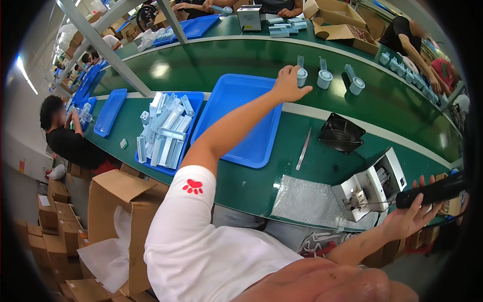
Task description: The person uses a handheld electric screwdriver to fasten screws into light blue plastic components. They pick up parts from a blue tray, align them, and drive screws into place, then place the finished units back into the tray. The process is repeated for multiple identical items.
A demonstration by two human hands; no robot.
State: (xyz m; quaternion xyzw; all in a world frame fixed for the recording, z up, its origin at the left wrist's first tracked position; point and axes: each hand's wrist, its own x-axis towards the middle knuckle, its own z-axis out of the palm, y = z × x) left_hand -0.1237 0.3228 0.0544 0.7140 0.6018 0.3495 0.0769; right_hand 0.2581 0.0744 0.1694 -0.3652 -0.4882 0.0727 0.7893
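My left hand (292,84) reaches over the green conveyor belt, thumb stretched away from the fingers. Just beside it stands a light-blue part with a round cup-like body (301,76) and an upright flat arm; whether the fingers touch it I cannot tell. Two similar parts, a middle one (324,79) and a right one (356,86), stand in a row to its right. At the lower right, my right hand (410,217) has its fingers around a long black object (432,190) whose kind I cannot make out. Next to that hand is a white bench machine (370,186) with an exposed mechanism.
A blue tray (241,153) lies left of centre; another blue tray (202,100) holds piled light-blue housings (168,128). Tweezers (304,148), a black fan (342,133) and bubble wrap (302,201) lie on the bench. Cardboard boxes (113,201) stand at left. Co-workers sit across the belt.
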